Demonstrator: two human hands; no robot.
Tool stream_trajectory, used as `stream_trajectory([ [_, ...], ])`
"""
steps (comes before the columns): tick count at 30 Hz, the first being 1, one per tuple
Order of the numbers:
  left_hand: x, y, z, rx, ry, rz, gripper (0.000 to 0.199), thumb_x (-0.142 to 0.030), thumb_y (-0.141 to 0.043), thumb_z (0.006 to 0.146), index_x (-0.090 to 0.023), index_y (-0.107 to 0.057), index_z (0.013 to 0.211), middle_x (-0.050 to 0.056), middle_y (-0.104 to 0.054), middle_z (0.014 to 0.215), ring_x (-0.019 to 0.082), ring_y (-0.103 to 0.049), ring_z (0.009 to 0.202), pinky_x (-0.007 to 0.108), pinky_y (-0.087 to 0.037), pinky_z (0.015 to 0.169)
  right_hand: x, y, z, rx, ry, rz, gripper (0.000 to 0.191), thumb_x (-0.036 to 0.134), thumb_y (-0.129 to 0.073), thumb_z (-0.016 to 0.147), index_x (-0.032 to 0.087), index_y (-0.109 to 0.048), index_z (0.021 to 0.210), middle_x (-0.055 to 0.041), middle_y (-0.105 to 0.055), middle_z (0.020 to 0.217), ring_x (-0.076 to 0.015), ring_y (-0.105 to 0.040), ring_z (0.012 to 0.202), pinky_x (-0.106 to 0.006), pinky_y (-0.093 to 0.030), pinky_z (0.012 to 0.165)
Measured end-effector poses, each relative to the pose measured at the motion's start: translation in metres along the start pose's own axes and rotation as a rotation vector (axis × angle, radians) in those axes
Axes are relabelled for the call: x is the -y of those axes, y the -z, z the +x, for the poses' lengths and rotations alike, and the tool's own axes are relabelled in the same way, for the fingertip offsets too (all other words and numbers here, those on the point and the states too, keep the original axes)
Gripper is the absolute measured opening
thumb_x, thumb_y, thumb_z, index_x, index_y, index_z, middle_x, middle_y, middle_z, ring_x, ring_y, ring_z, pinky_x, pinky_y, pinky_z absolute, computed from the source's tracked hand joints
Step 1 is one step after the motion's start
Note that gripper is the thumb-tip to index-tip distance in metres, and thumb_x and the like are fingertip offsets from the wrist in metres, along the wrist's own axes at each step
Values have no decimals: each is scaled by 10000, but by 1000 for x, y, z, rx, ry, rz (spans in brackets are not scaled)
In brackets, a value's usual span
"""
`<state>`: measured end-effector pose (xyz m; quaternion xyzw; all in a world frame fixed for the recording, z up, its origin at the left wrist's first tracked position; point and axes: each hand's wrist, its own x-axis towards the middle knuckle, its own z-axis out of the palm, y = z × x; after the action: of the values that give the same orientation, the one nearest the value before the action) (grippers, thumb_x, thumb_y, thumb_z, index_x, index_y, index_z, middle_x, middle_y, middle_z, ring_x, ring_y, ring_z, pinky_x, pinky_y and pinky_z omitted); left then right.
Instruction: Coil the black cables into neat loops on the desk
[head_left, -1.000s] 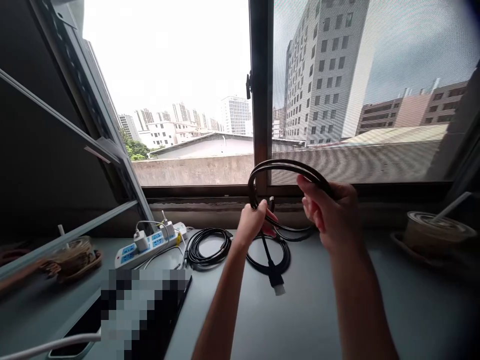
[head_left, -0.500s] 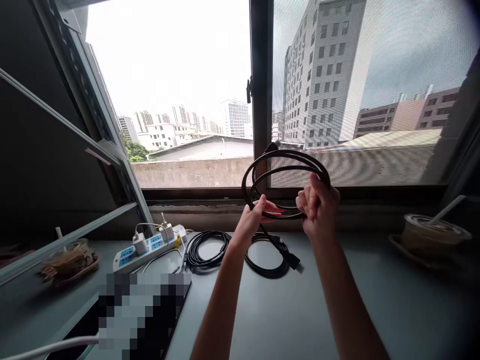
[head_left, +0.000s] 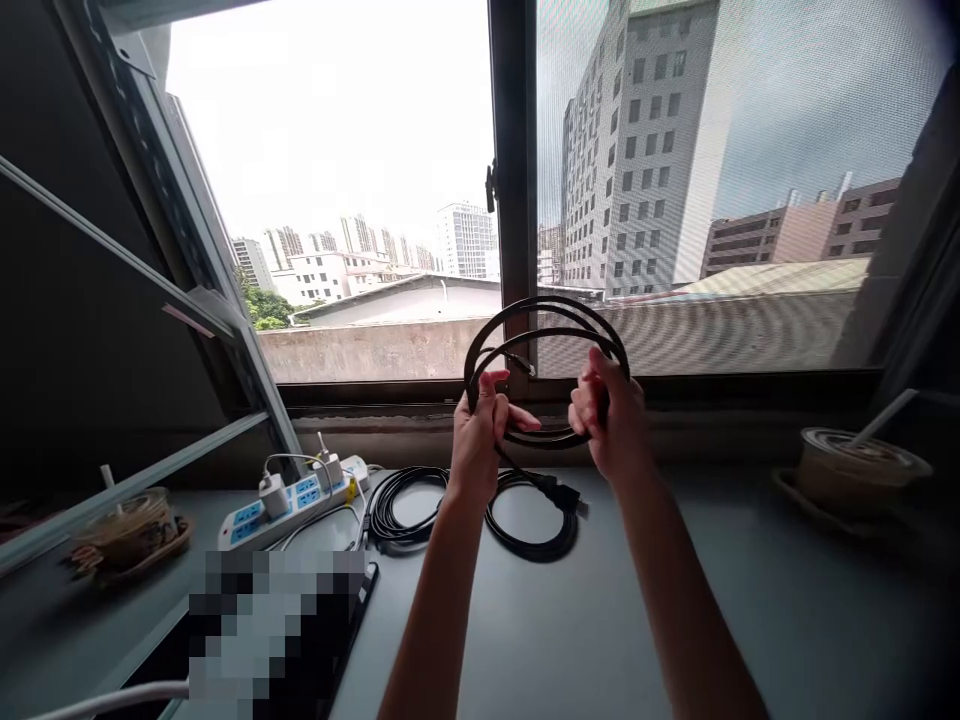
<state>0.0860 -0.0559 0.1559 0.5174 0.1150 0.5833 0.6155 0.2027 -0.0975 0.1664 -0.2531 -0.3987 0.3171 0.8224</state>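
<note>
Both hands hold a looped black cable (head_left: 546,332) up above the table, in front of the window frame. My left hand (head_left: 484,425) grips the left side of the loops, its thumb and fingers partly around the strands. On the right side, my right hand (head_left: 611,405) is closed around the same loops. One end of the cable, with a black plug (head_left: 561,494) and metal tip, hangs below between the hands. The other end shows inside the loops near the left hand. Beneath lie two coiled black cables, one at the left (head_left: 390,515) and one in the middle (head_left: 517,550).
A white power strip (head_left: 300,503) with adapters and white wires sits left of the coils. At the front left is a dark flat device (head_left: 352,610), partly pixelated. Drink cups stand at far left (head_left: 131,525) and far right (head_left: 855,475). A metal frame (head_left: 202,210) slants at the left.
The hands and looped cable have shifted slightly left in view. My left hand has curled more around the strands, and a cable end formerly above the loops now shows inside them.
</note>
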Motion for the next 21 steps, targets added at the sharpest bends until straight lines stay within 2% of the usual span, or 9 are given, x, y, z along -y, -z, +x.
stream_trajectory([
  [2, -7, 1, -2, -59, -102, 146, 239, -399, -536, 848, -164, -552, 890, -123, -308, 354, 84, -500, 344, 175, -377, 409, 1, 3, 1, -19, 33, -108, 270, 381, -716, 673, 161, -573, 735, 87, -410, 417, -18, -246, 283, -163, -232, 278],
  [4, -14, 2, -4, -108, -185, 267, 160, -332, -565, 829, -182, -549, 881, -127, -316, 333, 70, -403, 269, 171, -273, 311, 2, 6, 0, 19, 81, -237, 310, 324, -732, 658, 173, -609, 900, 74, -505, 520, -12, -279, 302, -152, -219, 272],
  [7, -22, 4, -5, -167, -242, 359, 121, -277, -569, 816, -187, -559, 896, -126, -323, 316, 48, -286, 243, 165, -184, 267, 6, 6, -4, 129, 167, -374, 404, 314, -739, 664, 213, -617, 1035, 36, -585, 689, -16, -371, 367, -142, -244, 285],
  [10, -25, 8, -4, -201, -252, 426, 229, -289, -608, 787, -182, -556, 983, -123, -367, 316, 42, -263, 253, 154, -196, 266, 10, 4, -9, 189, 298, -435, 449, 298, -779, 626, 236, -645, 1051, 11, -598, 754, -71, -541, 566, -134, -356, 371],
  [12, -27, 11, -3, -179, -222, 473, 291, -303, -656, 749, -183, -560, 996, -119, -392, 334, 38, -276, 264, 147, -198, 264, 11, 2, -12, 235, 364, -482, 481, 261, -790, 618, 256, -650, 1078, 5, -612, 777, -103, -593, 685, -140, -414, 441],
  [16, -29, 15, -5, -96, -156, 515, 299, -349, -724, 680, -185, -600, 896, -117, -382, 378, 28, -299, 280, 144, -214, 260, 12, 2, -13, 283, 416, -561, 414, 260, -743, 695, 267, -652, 1098, 0, -644, 834, -112, -613, 720, -166, -466, 512],
  [19, -31, 16, -7, -28, -140, 529, 331, -379, -740, 659, -201, -595, 898, -116, -400, 389, 39, -347, 278, 152, -245, 269, 11, 3, -12, 213, 477, -607, 291, 284, -681, 769, 254, -669, 1058, 5, -649, 829, -109, -611, 741, -185, -485, 570],
  [21, -31, 17, -7, -4, -162, 567, 279, -436, -687, 706, -189, -595, 799, -101, -404, 366, 51, -365, 270, 167, -254, 275, 10, 3, -10, 157, 523, -671, 212, 273, -645, 803, 233, -682, 1008, 9, -646, 815, -101, -603, 722, -191, -476, 584],
])
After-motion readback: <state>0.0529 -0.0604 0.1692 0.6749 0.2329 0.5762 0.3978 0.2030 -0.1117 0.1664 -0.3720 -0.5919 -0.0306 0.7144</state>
